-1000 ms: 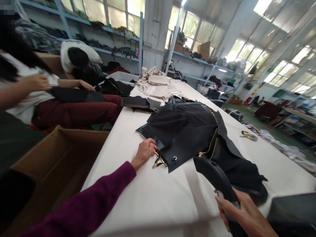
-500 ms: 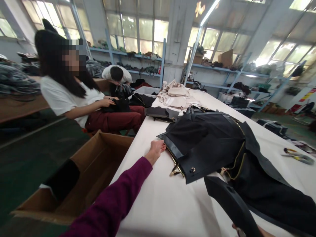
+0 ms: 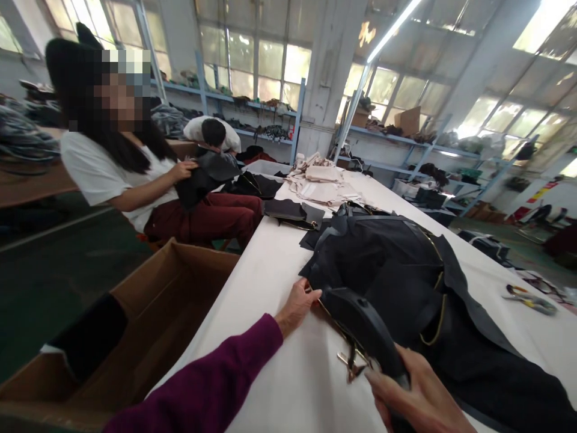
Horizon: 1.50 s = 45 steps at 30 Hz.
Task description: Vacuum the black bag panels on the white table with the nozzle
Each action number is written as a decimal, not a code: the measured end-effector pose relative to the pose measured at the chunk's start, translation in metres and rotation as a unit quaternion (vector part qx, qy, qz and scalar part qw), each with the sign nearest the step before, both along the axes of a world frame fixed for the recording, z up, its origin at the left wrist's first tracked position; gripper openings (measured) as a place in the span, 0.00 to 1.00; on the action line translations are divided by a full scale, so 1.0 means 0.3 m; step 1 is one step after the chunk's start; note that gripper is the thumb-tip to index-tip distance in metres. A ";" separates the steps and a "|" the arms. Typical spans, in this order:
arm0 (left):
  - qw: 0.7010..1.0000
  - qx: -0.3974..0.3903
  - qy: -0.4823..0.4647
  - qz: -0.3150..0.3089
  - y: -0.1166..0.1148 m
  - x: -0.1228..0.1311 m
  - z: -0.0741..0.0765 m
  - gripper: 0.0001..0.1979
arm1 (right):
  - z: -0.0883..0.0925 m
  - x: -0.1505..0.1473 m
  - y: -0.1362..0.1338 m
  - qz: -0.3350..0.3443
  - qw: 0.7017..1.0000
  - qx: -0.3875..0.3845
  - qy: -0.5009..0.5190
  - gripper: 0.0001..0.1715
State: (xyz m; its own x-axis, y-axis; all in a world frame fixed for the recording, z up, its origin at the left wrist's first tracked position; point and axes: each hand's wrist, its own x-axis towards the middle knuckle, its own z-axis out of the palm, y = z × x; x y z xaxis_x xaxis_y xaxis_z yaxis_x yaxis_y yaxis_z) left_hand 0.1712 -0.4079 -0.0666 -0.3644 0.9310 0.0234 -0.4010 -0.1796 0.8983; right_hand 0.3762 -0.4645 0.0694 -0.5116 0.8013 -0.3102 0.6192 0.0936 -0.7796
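A large black fabric piece [image 3: 383, 246] with gold zippers lies over the white table [image 3: 270, 264]. At its near left edge, my left hand [image 3: 300, 305] pinches the zippered border between thumb and fingers. My right hand [image 3: 419, 388] is wrapped round a curved black tool [image 3: 365, 319], whose broad end rests over the fabric edge, just right of my left hand. Gold metal zipper pulls [image 3: 351, 364] hang from the border between the hands. What the underside of the tool touches is hidden.
An open cardboard box [image 3: 180, 300] stands left of the table. A seated person [image 3: 121, 174] holds black fabric; another person [image 3: 214, 135] bends over behind. Beige pieces [image 3: 322, 180] are piled at the far end. Yellow-handled pliers [image 3: 532, 299] lie at right.
My right hand has brought the black tool up and left onto the fabric edge. My left hand and the fabric edge sit slightly lower and to the right. The seated person has raised the black fabric.
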 end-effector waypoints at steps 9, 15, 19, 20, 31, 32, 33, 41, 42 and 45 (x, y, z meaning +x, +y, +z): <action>0.997 0.060 0.026 -0.051 -0.029 0.024 -0.033 0.27 | -0.041 -0.152 0.069 0.024 0.996 -0.071 0.053 0.12; 0.996 0.019 0.066 -0.054 -0.018 0.026 -0.066 0.22 | 0.007 -0.197 0.125 0.004 0.997 -0.057 0.060 0.16; 0.996 -0.022 0.085 -0.033 -0.011 0.025 -0.072 0.14 | 0.014 -0.190 0.167 -0.011 0.994 -0.011 0.104 0.17; 0.995 -0.030 0.088 -0.027 -0.009 0.024 -0.072 0.12 | 0.012 -0.182 0.168 -0.016 0.994 -0.011 0.107 0.17; 0.997 -0.023 0.041 -0.063 -0.014 0.029 -0.042 0.14 | -0.018 -0.162 0.107 0.009 0.996 -0.072 0.051 0.14; 0.997 -0.025 0.042 -0.065 -0.014 0.029 -0.043 0.13 | -0.013 -0.172 0.119 0.004 0.997 -0.061 0.056 0.14; 0.996 -0.029 0.048 -0.063 -0.014 0.028 -0.042 0.12 | -0.008 -0.181 0.136 -0.002 0.997 -0.046 0.062 0.14; 0.989 -0.095 0.114 -0.010 -0.027 0.016 0.012 0.06 | 0.045 -0.101 0.168 -0.050 0.997 -0.009 0.061 0.17; 0.987 -0.108 0.120 -0.005 -0.027 0.014 0.017 0.06 | 0.057 -0.075 0.150 -0.048 0.998 0.008 0.039 0.18; 0.980 -0.142 0.138 0.008 -0.023 0.005 0.018 0.08 | 0.083 0.007 0.090 -0.052 0.996 0.069 -0.028 0.22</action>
